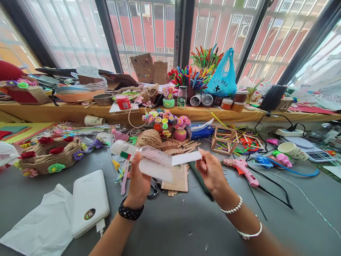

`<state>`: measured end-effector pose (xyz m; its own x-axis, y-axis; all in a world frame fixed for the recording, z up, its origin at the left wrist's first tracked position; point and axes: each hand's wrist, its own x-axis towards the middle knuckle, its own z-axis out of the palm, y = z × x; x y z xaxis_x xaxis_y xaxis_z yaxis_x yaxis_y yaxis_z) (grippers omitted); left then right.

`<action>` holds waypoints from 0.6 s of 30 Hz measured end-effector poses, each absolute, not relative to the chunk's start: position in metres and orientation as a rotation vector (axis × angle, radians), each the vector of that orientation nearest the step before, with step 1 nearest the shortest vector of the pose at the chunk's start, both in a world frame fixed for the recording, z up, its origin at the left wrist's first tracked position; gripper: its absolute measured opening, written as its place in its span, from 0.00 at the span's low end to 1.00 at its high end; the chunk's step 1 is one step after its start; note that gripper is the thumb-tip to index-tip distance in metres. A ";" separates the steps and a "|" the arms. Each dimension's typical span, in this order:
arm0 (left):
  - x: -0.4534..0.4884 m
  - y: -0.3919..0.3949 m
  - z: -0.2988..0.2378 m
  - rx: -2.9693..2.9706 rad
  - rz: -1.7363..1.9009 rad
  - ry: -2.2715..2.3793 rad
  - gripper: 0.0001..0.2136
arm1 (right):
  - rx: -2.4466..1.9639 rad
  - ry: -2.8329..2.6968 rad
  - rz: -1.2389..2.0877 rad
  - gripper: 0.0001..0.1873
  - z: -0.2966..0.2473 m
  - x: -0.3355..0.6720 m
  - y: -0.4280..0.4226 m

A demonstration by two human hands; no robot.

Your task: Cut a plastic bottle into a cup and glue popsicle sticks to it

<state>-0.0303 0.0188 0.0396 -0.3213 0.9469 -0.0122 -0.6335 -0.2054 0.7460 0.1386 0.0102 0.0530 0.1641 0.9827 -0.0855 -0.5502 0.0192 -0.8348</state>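
Note:
My left hand [139, 179] is closed around a clear plastic bottle [149, 159] held sideways above the grey table, cap end pointing left. My right hand [210, 170] pinches the free end of a white label strip [186, 158] that runs from the bottle's side toward it. Under the bottle lie flat wooden sticks [178, 183] glued into a panel. A ball of jute twine [149, 138] sits just behind the bottle.
A white power bank [89, 201] and white paper [45, 224] lie at the front left. A woven basket with yarn flowers [49, 154] stands left. A pink glue gun [241, 169] with black cord lies right. A wooden stick frame [224, 139] and craft clutter fill the back.

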 end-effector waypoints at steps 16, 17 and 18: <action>-0.021 0.001 0.058 0.772 1.766 0.840 0.18 | -0.655 -0.564 1.405 0.18 0.081 0.184 0.021; -0.019 0.000 0.058 0.779 1.770 0.847 0.18 | -0.658 -0.570 1.387 0.18 0.081 0.185 0.021; -0.018 0.000 0.058 0.785 1.768 0.853 0.18 | -0.667 -0.582 1.360 0.19 0.081 0.185 0.022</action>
<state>-0.0179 0.0000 0.0584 -0.3084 0.9429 0.1256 -0.4884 -0.2703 0.8297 0.1854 0.0219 0.0813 0.1256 0.9921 -0.0043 -0.6821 0.0832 -0.7265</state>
